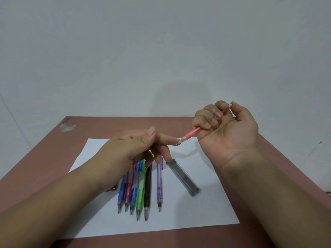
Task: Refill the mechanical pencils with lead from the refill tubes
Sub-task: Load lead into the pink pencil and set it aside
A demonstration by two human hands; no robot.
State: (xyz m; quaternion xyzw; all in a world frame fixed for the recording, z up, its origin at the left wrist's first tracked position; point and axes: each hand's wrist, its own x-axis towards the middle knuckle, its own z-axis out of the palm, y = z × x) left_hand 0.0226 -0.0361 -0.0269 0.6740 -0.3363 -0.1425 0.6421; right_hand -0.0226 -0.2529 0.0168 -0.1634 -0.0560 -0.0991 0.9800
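My right hand (pixel 225 129) grips a red mechanical pencil (pixel 190 134) above the table, its tip pointing down to the left and my thumb over its cap end. The index fingertip of my left hand (pixel 136 149) touches that tip; the other fingers hang loosely curled and hold nothing. Below, on a white sheet of paper (pixel 206 208), lie several mechanical pencils side by side, tips toward me: blue (pixel 121 192), red (pixel 128 190), green (pixel 140 192), black (pixel 147 190) and, a little apart, purple (pixel 159 183). A grey lead refill tube (pixel 182 176) lies slanted to their right.
The paper lies on a reddish-brown table (pixel 279 169) against a plain pale wall. A small red and grey object (pixel 113 188) shows under my left wrist. The tabletop has a worn patch (pixel 67 125) at its far left corner.
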